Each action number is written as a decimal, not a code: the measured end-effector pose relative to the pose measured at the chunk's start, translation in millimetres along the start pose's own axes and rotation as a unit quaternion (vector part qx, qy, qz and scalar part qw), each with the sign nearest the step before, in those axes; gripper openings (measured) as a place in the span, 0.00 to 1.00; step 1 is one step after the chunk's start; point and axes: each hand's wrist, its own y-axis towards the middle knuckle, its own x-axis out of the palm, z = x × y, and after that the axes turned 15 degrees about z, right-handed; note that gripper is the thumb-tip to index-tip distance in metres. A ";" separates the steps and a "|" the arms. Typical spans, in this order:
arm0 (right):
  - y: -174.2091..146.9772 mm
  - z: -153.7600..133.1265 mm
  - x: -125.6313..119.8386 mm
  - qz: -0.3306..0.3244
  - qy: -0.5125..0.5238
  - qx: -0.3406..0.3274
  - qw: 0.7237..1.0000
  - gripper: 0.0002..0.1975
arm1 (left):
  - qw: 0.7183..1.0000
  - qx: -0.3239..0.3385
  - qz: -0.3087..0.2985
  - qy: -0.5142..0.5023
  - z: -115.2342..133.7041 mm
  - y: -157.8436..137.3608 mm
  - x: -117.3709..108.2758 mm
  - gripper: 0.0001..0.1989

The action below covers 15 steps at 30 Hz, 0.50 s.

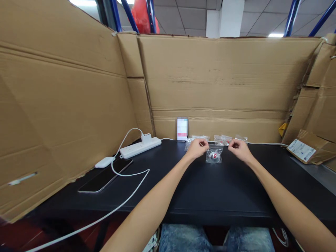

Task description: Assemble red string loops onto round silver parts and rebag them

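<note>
A small clear zip bag with a round, pale item and a red mark inside hangs or stands just above the black tabletop. My left hand is closed in a pinch at the bag's upper left corner. To the right of the bag, and apart from it, my right hand is also closed, thumb against fingertips; whatever it may hold is too small to make out. Behind the hands lie several more clear bags, some with red marks, partly hidden by my left hand.
A lit phone leans on the back cardboard wall. At left are a white power strip, a white charger with its cable, and a dark tablet or phone. A labelled cardboard package sits at right.
</note>
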 end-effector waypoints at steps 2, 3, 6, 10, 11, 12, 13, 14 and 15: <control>-1.4 -1.8 0.2 -0.015 0.022 0.009 1.000 0.04 | 1.000 -0.016 -0.005 -0.010 -2.6 1.0 -0.7 0.02; -2.7 -2.9 1.5 -0.027 0.033 0.015 0.999 0.05 | 1.000 -0.023 -0.008 -0.014 -3.0 1.3 -0.6 0.01; -7.4 -6.7 8.0 -0.067 0.058 0.031 0.996 0.12 | 0.998 -0.042 -0.022 -0.029 -0.9 1.3 0.1 0.01; -11.1 -10.6 13.7 -0.091 0.080 0.042 0.992 0.12 | 0.994 -0.081 -0.053 -0.050 3.7 -0.4 -1.1 0.03; -11.1 -11.4 13.7 -0.088 0.090 0.048 0.991 0.13 | 0.992 -0.093 -0.068 -0.052 4.3 -1.2 -1.6 0.05; -11.0 -12.2 13.4 -0.081 0.102 0.056 0.990 0.13 | 0.989 -0.104 -0.090 -0.055 4.5 -2.1 -1.9 0.07; -10.8 -13.0 12.8 -0.073 0.115 0.065 0.989 0.14 | 0.985 -0.113 -0.115 -0.057 4.4 -3.2 -1.8 0.09; -10.5 -13.9 12.0 -0.064 0.128 0.073 0.987 0.14 | 0.981 -0.119 -0.141 -0.059 4.1 -4.4 -1.3 0.12; -10.3 -14.9 11.3 -0.054 0.139 0.082 0.985 0.15 | 0.977 -0.123 -0.165 -0.061 3.7 -5.8 -0.3 0.14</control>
